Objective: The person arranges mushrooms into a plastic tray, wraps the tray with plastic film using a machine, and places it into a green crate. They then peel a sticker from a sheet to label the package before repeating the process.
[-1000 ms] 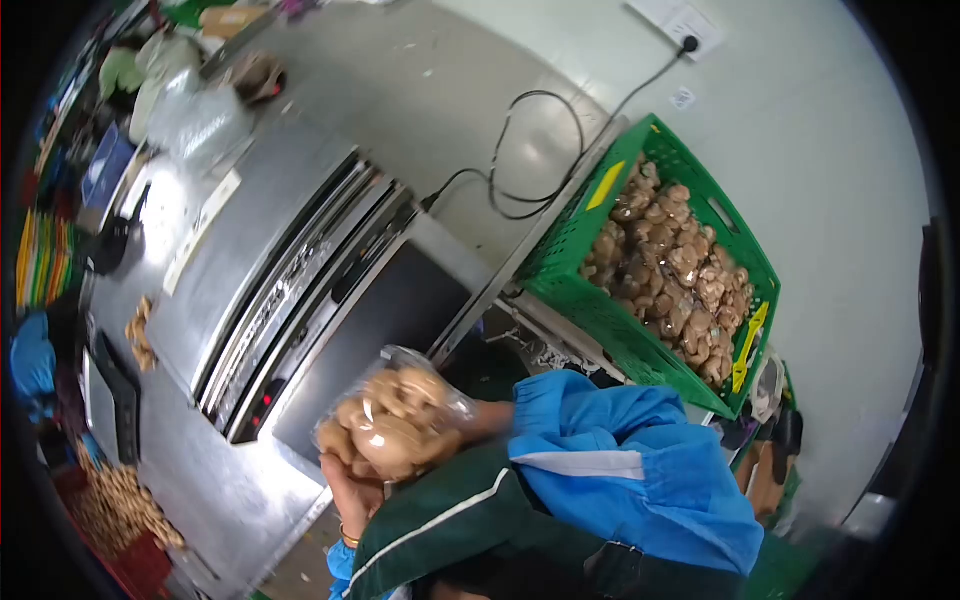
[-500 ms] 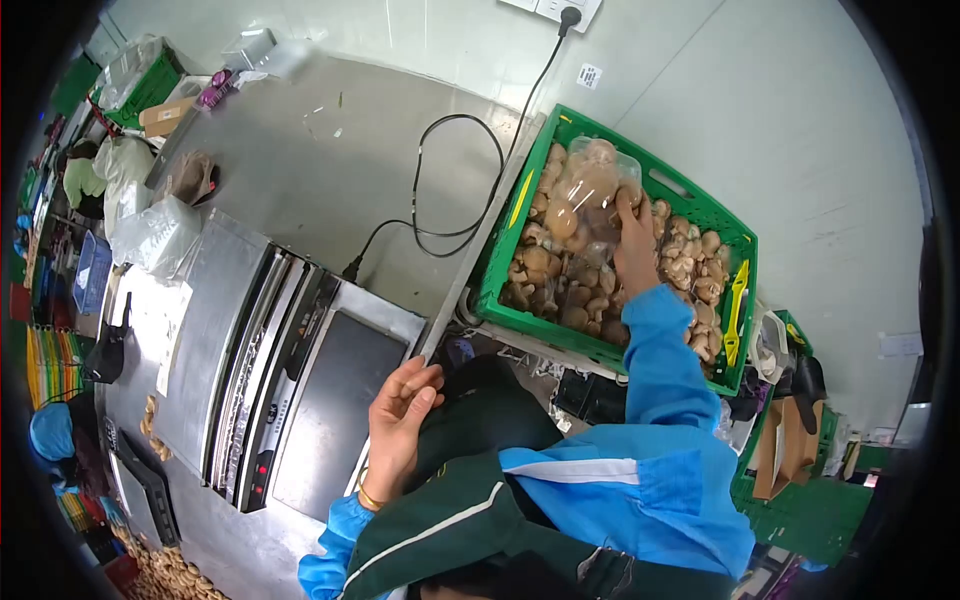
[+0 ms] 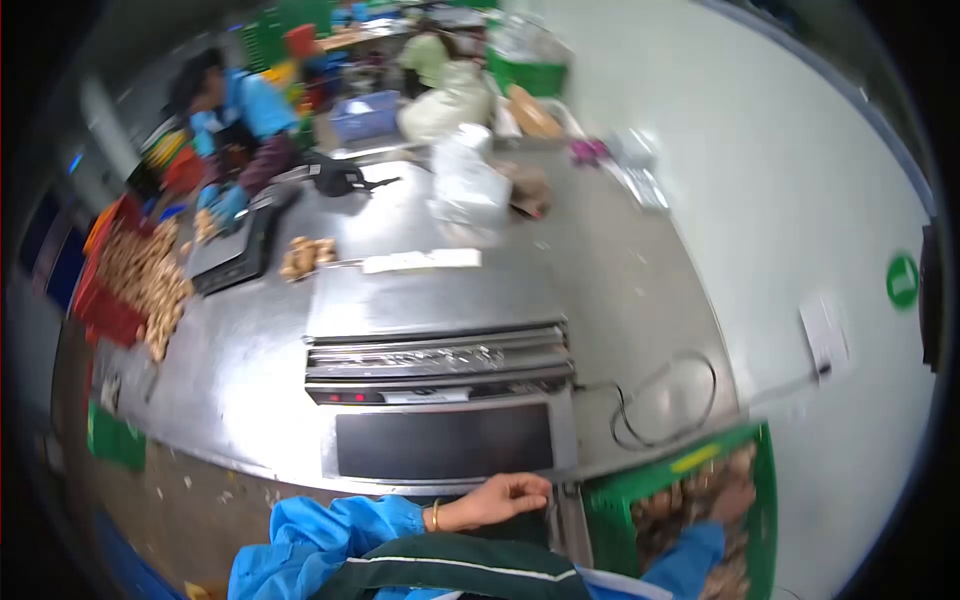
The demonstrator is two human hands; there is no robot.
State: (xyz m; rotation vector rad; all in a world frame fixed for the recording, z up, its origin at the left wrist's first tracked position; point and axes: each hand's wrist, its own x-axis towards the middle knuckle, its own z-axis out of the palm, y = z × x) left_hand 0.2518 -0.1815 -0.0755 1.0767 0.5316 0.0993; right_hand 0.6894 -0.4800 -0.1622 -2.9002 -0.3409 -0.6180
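Observation:
My left hand [image 3: 497, 502] hovers at the front edge of the metal table, close to a film-sealing machine [image 3: 440, 440] with a dark flat plate. Its fingers are loosely bent with the thumb apart, and nothing shows in them. At the lower right, my right hand [image 3: 733, 502] is inside a green crate [image 3: 620, 520], over brown mushrooms [image 3: 660, 505]. Motion smears that hand, so its fingers and anything in them cannot be made out.
A black cable [image 3: 712, 400] loops beside the machine. Across the metal table [image 3: 270, 350], a co-worker [image 3: 262, 110] in blue gloves works at a scale [image 3: 235, 250]. Tan pieces [image 3: 150, 280] spill from a red basket [image 3: 105, 300]. Plastic bags [image 3: 468, 190] lie at the back.
My view has swung left and up towards the co-worker, moving the crate to the lower right. My right hand remains in the crate; the clear mushroom pack beside it is no longer distinguishable.

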